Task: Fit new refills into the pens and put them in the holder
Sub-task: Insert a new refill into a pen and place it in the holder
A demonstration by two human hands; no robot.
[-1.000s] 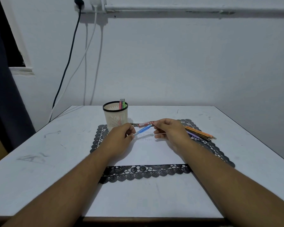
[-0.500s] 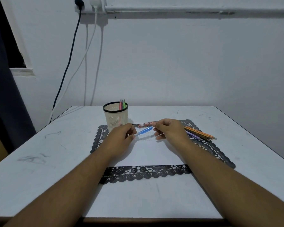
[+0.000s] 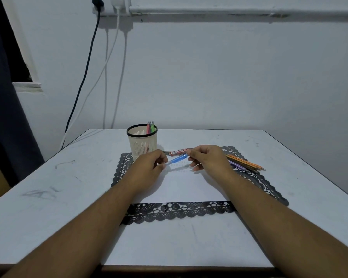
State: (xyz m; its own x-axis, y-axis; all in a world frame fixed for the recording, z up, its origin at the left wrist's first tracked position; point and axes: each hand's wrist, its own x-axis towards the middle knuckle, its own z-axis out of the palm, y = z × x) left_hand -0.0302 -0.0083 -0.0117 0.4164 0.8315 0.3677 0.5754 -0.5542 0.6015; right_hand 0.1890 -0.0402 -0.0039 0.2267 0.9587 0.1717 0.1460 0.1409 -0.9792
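Fingers [image 3: 162,159] pinching blue pen [image 3: 178,158], holder [image 3: 142,144] behind

— Where does the single view look from?

— From the person's head, at the near edge of the table [image 3: 48,217], facing forward and down across it toward the far wall [image 3: 229,77].

— How close is it?

— Both forearms run in from the near corners and meet around the middle, where the left hand [image 3: 149,165] and right hand [image 3: 207,159] sit. The wide lens also takes in the window edge [image 3: 26,85] at far left.

— Any second view sharing the scene?

— Just this one.
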